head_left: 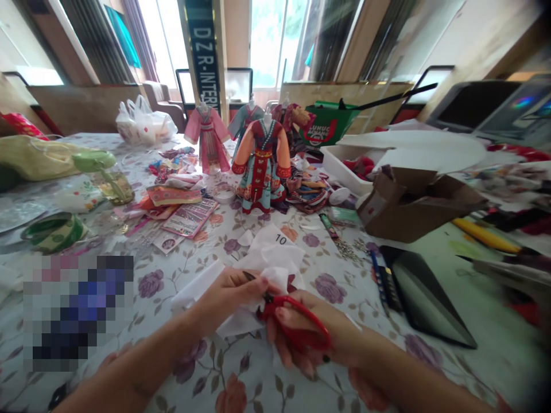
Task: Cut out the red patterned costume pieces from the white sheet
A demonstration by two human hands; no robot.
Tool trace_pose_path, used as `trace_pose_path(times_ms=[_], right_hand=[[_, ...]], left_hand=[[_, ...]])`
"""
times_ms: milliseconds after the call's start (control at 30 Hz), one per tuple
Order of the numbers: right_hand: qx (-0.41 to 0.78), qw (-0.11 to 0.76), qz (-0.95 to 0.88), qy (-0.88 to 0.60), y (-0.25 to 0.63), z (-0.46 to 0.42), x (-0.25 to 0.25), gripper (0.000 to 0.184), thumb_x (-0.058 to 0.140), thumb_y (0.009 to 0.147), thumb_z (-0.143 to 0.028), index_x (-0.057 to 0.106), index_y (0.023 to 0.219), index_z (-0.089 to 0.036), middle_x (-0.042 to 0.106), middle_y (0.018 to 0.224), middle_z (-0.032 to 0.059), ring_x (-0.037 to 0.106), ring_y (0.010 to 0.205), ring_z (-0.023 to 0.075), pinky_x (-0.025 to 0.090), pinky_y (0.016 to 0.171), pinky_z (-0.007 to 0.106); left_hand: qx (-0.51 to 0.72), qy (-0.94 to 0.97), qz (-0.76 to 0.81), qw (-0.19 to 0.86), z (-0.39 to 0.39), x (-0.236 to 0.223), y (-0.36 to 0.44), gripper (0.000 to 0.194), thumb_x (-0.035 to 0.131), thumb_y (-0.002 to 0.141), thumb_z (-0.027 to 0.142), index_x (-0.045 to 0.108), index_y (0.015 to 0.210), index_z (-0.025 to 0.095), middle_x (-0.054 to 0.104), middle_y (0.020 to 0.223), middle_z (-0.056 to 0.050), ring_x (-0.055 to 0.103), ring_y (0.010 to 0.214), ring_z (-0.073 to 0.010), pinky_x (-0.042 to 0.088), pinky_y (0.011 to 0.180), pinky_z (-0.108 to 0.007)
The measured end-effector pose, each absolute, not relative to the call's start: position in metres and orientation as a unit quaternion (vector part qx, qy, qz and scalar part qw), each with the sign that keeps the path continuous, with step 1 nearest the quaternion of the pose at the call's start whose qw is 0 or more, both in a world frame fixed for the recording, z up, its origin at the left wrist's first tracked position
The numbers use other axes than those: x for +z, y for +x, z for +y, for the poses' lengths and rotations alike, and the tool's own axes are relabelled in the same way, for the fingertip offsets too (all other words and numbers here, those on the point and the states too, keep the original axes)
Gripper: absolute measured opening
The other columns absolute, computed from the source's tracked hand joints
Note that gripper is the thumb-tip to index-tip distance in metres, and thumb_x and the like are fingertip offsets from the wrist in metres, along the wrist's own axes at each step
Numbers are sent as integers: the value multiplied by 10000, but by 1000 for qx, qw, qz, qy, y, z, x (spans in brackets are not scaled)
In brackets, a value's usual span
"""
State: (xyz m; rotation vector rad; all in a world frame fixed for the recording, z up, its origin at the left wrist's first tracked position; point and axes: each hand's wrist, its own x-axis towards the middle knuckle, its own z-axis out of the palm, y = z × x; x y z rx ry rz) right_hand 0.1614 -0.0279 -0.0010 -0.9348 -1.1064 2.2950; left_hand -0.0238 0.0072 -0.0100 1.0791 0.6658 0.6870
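Note:
My right hand is closed around the handles of a pair of red-handled scissors, which point up and to the left. Pinched in my left hand is a piece of thin white fabric, right at the scissors' tip. The blades are mostly hidden by the fingers and cloth. A dark red scrap shows beside the fabric. More white material lies under my left hand, and a white piece marked "10" rests just beyond both hands.
Small dressed forms in robes stand at the back centre. Fabric bundles and green tape lie left. To the right are a brown cardboard box, a dark tablet and a blue pen. Floral cloth covers the table.

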Motion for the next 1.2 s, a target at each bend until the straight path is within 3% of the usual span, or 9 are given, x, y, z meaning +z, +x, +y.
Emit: trace_pose_path(times_ms=[167, 300, 400, 567, 767, 900, 1000, 1100, 1200], right_hand=[[734, 396, -377, -403, 164, -19, -5, 399, 508, 864, -489, 652, 854, -117, 689, 704, 72, 628, 517, 116, 456, 395, 166], [224, 569, -622, -489, 171, -24, 1, 123, 568, 876, -248, 650, 941, -184, 698, 905, 77, 658, 741, 166, 555, 611, 273], [-119, 458, -808, -350, 173, -30, 0, 226, 669, 789, -119, 638, 1008, -166, 708, 932, 82, 656, 897, 220, 547, 801, 356], [-237, 257, -874, -338, 168, -26, -15, 306, 490, 897, -153, 581, 1162, -28, 673, 1109, 210, 628, 1019, 320, 541, 739, 395], [-141, 292, -846, -423, 169, -24, -11, 254, 538, 873, -200, 629, 1097, -122, 727, 930, 152, 678, 810, 264, 515, 643, 325], [98, 428, -687, -579, 188, -20, 8, 234, 659, 795, -353, 658, 970, -197, 680, 716, 59, 589, 584, 177, 473, 558, 289], [360, 517, -546, -553, 201, -15, 16, 314, 730, 697, -474, 629, 781, -188, 601, 645, 15, 501, 499, 115, 383, 435, 221], [527, 461, -501, -508, 205, -11, 13, 392, 727, 674, -533, 569, 688, -175, 464, 511, -50, 364, 396, 59, 249, 364, 182], [610, 332, -549, -464, 202, -12, 5, 406, 747, 669, -492, 505, 623, -169, 444, 485, -61, 385, 400, 56, 265, 378, 175]], left_hand=[[435, 334, 362, 753, 17, -10, -22, 296, 700, 754, 393, 766, 793, 107, 679, 548, -41, 579, 481, -99, 453, 493, -177], [502, 270, 387, 725, 26, -9, -26, 262, 708, 748, 373, 758, 824, 127, 721, 655, -46, 640, 580, -121, 506, 560, -187], [488, 294, 377, 730, 24, -9, -25, 294, 699, 757, 377, 755, 870, 111, 721, 647, -57, 643, 568, -127, 506, 556, -195], [461, 375, 367, 716, 13, -9, -20, 329, 649, 802, 388, 753, 933, 105, 709, 612, -50, 625, 553, -130, 498, 590, -225], [421, 552, 384, 609, 9, -5, -24, 271, 666, 794, 363, 765, 956, 170, 744, 892, -60, 643, 833, -189, 484, 782, -270], [479, 521, 410, 575, 17, -1, -31, 231, 755, 708, 287, 766, 919, 191, 740, 862, -34, 638, 770, -150, 491, 729, -234], [604, 385, 414, 562, 30, 3, -39, 173, 778, 669, 241, 756, 827, 173, 731, 771, -13, 641, 704, -125, 505, 689, -223], [665, 333, 404, 532, 41, 6, -47, 196, 779, 664, 226, 736, 853, 194, 735, 780, 11, 646, 690, -107, 510, 684, -216], [583, 421, 408, 563, 40, 5, -49, 221, 762, 691, 220, 730, 909, 204, 733, 778, 8, 641, 678, -102, 504, 674, -211]])
